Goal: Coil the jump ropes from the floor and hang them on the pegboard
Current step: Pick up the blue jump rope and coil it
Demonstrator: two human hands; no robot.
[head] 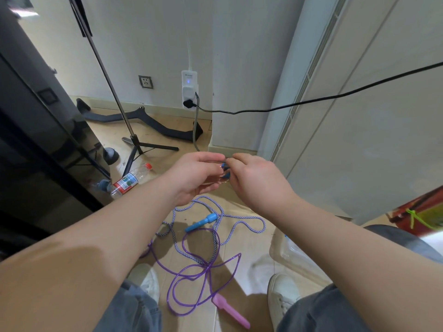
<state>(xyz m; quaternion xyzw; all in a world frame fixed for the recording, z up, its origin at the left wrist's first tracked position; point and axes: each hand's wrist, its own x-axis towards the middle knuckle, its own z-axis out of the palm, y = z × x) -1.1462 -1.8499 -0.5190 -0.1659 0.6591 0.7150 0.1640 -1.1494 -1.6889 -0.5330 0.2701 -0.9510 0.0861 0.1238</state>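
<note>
Left of the tangled ropes: plastic bottle (pixel 131 180) on its side on the floor (pixel 249 243), tripod (pixel 137 146) behind it. Above the ropes, left hand (pixel 194 177) and right hand (pixel 257 182) close together, pinching a small blue piece, likely a handle end of the striped rope (pixel 242 218); grip partly hidden. Striped rope trailing down from the hands, its blue handle (pixel 202 222) on the floor. Crossing it, purple rope (pixel 189 271) in loose loops, pink handle (pixel 231 311) at the near end. Both probably light and limp, the purple one slick and springy; handles the firm places to hold. Overlapping loops likely to snag. Right of the ropes: black cable (pixel 335 98) strung across. Pegboard not visible.
</note>
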